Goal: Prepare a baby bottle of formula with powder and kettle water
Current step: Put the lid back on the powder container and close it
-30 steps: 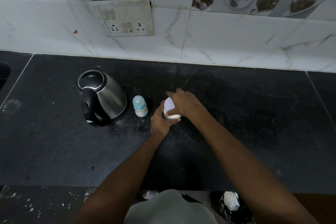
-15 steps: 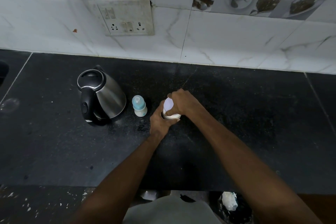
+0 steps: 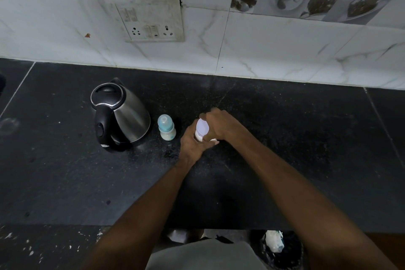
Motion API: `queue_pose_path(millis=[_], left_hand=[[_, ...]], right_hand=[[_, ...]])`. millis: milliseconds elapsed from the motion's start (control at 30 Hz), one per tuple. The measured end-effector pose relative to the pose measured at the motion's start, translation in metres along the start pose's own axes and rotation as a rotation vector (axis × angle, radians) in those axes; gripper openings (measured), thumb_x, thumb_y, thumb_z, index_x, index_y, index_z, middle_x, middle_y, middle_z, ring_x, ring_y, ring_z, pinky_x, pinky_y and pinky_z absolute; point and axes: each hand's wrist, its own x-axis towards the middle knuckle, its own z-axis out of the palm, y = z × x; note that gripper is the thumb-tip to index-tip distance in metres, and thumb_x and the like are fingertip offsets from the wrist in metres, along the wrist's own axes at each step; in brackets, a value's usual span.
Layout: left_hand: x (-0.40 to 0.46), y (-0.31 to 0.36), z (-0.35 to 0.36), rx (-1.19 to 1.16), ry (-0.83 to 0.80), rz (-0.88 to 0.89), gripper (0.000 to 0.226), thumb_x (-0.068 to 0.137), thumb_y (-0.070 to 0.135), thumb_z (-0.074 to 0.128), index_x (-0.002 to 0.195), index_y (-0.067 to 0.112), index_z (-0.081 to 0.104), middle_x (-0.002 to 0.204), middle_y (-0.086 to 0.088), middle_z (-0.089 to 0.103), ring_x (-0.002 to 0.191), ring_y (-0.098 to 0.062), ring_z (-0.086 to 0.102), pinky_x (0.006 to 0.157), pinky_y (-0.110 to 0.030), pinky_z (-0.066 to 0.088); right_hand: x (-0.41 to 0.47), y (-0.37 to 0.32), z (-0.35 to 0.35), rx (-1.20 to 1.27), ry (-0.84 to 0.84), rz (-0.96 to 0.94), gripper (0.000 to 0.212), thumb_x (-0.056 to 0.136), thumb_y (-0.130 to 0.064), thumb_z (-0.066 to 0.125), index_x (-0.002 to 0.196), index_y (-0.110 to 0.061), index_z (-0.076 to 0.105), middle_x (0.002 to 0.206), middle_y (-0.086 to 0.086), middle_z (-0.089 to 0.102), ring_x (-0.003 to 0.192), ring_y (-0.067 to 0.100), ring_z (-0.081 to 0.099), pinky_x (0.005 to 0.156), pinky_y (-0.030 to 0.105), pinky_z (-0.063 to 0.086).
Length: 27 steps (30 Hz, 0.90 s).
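— So, head view first: what differs from a second ago?

— Little. Right hand (image 3: 221, 126), earlier spread flat over the powder container (image 3: 202, 130) at frame centre, now curled down round its pale lid (image 3: 202, 127), fingers clamped on the rim. Left hand (image 3: 192, 141) wrapped round the white body below, as before. Probably twisting the lid off, so still the opening step; no powder out yet.

— And the rest of the task's things?

— Baby bottle (image 3: 166, 127) just left of the hands, upright, teal cap on, untouched. Kettle (image 3: 121, 116) further left, lid shut, well apart from the hands.

— Materials?

— Brushed steel cone with black plastic handle and lid on the kettle; smooth, small, rounded plastic for bottle and container. Speckled black stone counter (image 3: 285, 160), dusty. Glossy white marbled tiles above, grimy socket plate (image 3: 146, 19) at upper left.
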Motion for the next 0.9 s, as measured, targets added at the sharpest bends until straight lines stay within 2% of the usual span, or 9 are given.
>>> queue_pose_path(millis=[100,200,333,433,500,633,733,800,900], left_hand=[[0.001,-0.003,0.0,0.011,0.0,-0.007,0.101,0.059,0.018,0.103,0.148,0.015,0.054,0.141,-0.003,0.066,0.128,-0.017,0.063,0.112,-0.04,0.052],[0.001,0.004,-0.002,0.071,-0.02,-0.033,0.102,0.057,0.033,0.101,0.147,0.015,0.056,0.14,-0.005,0.067,0.129,-0.021,0.064,0.113,-0.045,0.05],[0.003,0.017,-0.001,0.14,-0.125,-0.07,0.071,0.085,0.004,0.085,0.147,0.001,0.051,0.145,-0.021,0.06,0.137,-0.034,0.056,0.119,-0.041,0.041],[0.002,0.013,-0.003,0.107,-0.07,-0.037,0.069,0.077,0.013,0.093,0.137,0.02,0.06,0.127,-0.004,0.072,0.12,-0.023,0.068,0.104,-0.038,0.053],[-0.004,0.016,-0.003,0.098,-0.049,-0.059,0.083,0.072,0.015,0.096,0.144,0.017,0.056,0.136,-0.007,0.068,0.127,-0.024,0.064,0.112,-0.045,0.05],[-0.005,0.015,-0.003,0.091,-0.027,-0.058,0.103,0.064,0.022,0.101,0.152,0.013,0.048,0.147,-0.011,0.061,0.136,-0.026,0.057,0.117,-0.048,0.045],[-0.007,0.012,-0.003,0.052,-0.025,-0.006,0.115,0.053,0.042,0.098,0.153,0.016,0.047,0.146,-0.008,0.062,0.135,-0.024,0.059,0.116,-0.046,0.047],[-0.005,0.005,-0.001,0.015,-0.027,0.022,0.116,0.05,0.054,0.091,0.152,0.022,0.048,0.142,-0.005,0.065,0.131,-0.02,0.062,0.114,-0.042,0.049],[-0.005,0.006,-0.002,0.052,-0.02,0.025,0.111,0.052,0.054,0.092,0.15,0.022,0.05,0.143,-0.003,0.064,0.132,-0.019,0.06,0.115,-0.04,0.048]], right_hand=[[0.001,0.004,-0.005,-0.021,-0.015,-0.061,0.073,0.078,-0.032,0.085,0.142,-0.013,0.058,0.129,0.016,0.062,0.113,0.033,0.063,0.097,0.044,0.054],[-0.001,0.004,-0.011,-0.132,-0.01,-0.163,0.056,0.083,-0.022,0.079,0.136,-0.015,0.062,0.121,0.016,0.057,0.108,0.032,0.061,0.084,0.037,0.051],[0.003,0.007,-0.025,-0.201,-0.062,-0.254,0.061,0.083,-0.015,0.08,0.14,-0.021,0.06,0.122,0.012,0.055,0.11,0.027,0.057,0.078,0.031,0.042],[0.004,0.008,-0.027,-0.194,-0.075,-0.252,0.06,0.083,-0.013,0.081,0.139,-0.019,0.061,0.126,0.013,0.058,0.115,0.028,0.059,0.083,0.033,0.046],[0.003,0.006,-0.022,-0.191,-0.079,-0.234,0.063,0.082,-0.014,0.081,0.141,-0.018,0.059,0.128,0.013,0.057,0.116,0.029,0.058,0.085,0.032,0.046],[0.005,0.005,-0.012,-0.148,-0.032,-0.168,0.064,0.08,-0.026,0.084,0.139,-0.018,0.06,0.126,0.014,0.059,0.114,0.029,0.06,0.089,0.035,0.048],[0.006,0.007,-0.007,-0.096,0.019,-0.071,0.068,0.075,-0.053,0.085,0.126,-0.011,0.065,0.121,0.016,0.065,0.106,0.031,0.064,0.089,0.04,0.053],[0.005,0.008,-0.005,-0.097,0.048,-0.001,0.073,0.079,-0.064,0.077,0.12,-0.005,0.064,0.118,0.017,0.065,0.103,0.032,0.065,0.086,0.039,0.05],[0.002,0.009,-0.004,-0.174,0.1,0.052,0.062,0.094,-0.062,0.061,0.12,-0.006,0.065,0.118,0.015,0.066,0.102,0.03,0.066,0.082,0.039,0.05]])
